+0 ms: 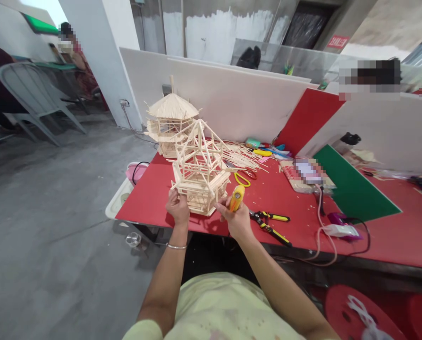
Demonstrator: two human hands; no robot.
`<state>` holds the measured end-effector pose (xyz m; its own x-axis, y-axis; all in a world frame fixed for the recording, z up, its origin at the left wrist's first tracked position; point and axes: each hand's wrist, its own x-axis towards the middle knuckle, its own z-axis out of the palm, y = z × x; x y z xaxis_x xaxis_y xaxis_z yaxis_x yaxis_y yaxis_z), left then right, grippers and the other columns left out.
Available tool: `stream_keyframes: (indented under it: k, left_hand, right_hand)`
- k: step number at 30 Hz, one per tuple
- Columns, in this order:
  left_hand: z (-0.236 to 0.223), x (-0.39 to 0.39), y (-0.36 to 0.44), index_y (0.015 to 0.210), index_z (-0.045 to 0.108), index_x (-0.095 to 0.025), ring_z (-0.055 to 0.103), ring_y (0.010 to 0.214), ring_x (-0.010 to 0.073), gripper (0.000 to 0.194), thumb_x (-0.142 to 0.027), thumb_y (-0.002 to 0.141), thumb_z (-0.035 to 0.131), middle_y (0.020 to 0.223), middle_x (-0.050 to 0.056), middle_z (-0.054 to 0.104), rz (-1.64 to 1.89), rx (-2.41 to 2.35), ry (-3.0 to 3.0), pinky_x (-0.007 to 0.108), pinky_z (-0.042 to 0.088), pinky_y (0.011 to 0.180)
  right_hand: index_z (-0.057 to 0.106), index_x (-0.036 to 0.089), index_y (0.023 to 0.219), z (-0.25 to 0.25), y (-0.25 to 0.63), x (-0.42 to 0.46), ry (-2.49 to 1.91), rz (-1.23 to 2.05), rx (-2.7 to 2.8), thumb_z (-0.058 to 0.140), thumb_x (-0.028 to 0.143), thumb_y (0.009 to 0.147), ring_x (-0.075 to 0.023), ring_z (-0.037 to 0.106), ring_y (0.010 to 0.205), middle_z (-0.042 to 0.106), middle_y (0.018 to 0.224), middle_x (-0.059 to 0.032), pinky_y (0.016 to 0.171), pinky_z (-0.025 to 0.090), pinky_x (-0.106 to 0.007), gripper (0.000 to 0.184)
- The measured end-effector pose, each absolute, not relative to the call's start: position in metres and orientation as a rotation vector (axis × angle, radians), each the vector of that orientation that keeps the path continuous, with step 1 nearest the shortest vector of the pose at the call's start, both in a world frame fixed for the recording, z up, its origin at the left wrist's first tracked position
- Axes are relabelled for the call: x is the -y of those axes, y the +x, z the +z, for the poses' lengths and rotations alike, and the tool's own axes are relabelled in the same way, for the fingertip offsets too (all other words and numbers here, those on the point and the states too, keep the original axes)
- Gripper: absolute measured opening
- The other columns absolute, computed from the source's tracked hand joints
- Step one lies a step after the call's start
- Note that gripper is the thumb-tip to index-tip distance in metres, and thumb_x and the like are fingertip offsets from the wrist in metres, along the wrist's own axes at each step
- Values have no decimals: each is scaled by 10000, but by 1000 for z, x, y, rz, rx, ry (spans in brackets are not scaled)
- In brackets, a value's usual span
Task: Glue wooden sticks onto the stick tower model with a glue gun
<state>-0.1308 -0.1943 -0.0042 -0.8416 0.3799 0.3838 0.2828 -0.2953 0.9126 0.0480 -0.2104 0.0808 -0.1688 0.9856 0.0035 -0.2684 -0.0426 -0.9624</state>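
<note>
The stick house [199, 185] stands by the front edge of the tabletop [143, 198]. Your left hand [177, 208] pinches at its base, contents unclear; your right hand [235, 216] has fingers wrapped round a yellow tool [237, 198]. Joining appears in hand, calling next for steadiness.

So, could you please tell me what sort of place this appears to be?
It looks like a craft workshop, though I can't be certain: an open-framed stick house stands on a red table, with loose sticks and pliers nearby.
</note>
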Motion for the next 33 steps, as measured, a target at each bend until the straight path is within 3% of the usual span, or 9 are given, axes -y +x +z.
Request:
stream_keyframes:
  k: [5, 9, 15, 18, 22, 25, 29, 33]
  left_hand:
    - [0, 205, -130, 760, 716, -195, 644, 857, 203, 223, -366, 883, 642, 810, 58, 680, 2317, -1821, 963, 313, 517, 788]
    - [-1, 210, -132, 809, 726, -188, 647, 928, 201, 209, -349, 902, 629, 876, 63, 678, 2245, -1939, 1080, 314, 528, 854]
    - [2, 243, -129, 1098, 725, -159, 616, 1178, 246, 283, -327, 872, 700, 1236, 145, 628, 2249, -2020, 1238, 385, 501, 1015]
    - [25, 276, -113, 993, 740, -171, 629, 1035, 239, 194, -329, 889, 698, 1004, 98, 667, 2265, -2196, 1131, 396, 501, 970]
    - [66, 303, -76, 845, 751, -193, 595, 721, 158, 194, -369, 910, 701, 774, 26, 657, 1837, -1757, 1162, 278, 488, 697]
    - [85, 301, -47, 950, 791, -189, 442, 507, 91, 281, -453, 865, 748, 621, -23, 583, 1761, -1487, 858, 228, 361, 491]
    - [99, 292, -24, 993, 791, -157, 296, 415, 44, 406, -502, 780, 818, 493, -75, 447, 1742, -1252, 604, 190, 221, 405]
    - [112, 288, -19, 849, 753, -137, 300, 400, 19, 379, -471, 716, 873, 487, -81, 436, 1725, -1192, 464, 160, 222, 393]
  right_hand:
    - [536, 201, 673, 93, 66, 214, -858, 1465, 1156, 933, 362, 619, -121, 596, 591, 676, 775, -5, 401, 455, -200, 432]
    - [548, 196, 656, 103, 76, 217, -887, 1471, 1205, 933, 367, 629, -92, 540, 472, 665, 697, 4, 364, 425, -200, 422]
    - [540, 202, 654, 114, 80, 219, -872, 1586, 1127, 957, 338, 581, -114, 573, 491, 636, 645, 27, 340, 410, -194, 445]
    - [526, 203, 653, 114, 80, 215, -866, 1623, 1079, 966, 326, 561, -122, 592, 524, 641, 654, 24, 345, 411, -186, 466]
    - [528, 204, 677, 114, 78, 212, -842, 1688, 1040, 979, 306, 529, -118, 584, 524, 641, 655, 28, 357, 417, -183, 486]
    - [519, 206, 670, 114, 76, 215, -812, 1728, 1063, 976, 325, 539, -114, 568, 504, 641, 646, 27, 365, 421, -192, 490]
    - [524, 205, 646, 112, 76, 224, -770, 1789, 1160, 938, 369, 612, -104, 526, 468, 622, 593, 25, 381, 421, -208, 447]
    - [525, 208, 672, 110, 80, 228, -760, 1822, 1213, 908, 384, 644, -99, 504, 460, 611, 592, 33, 400, 423, -220, 422]
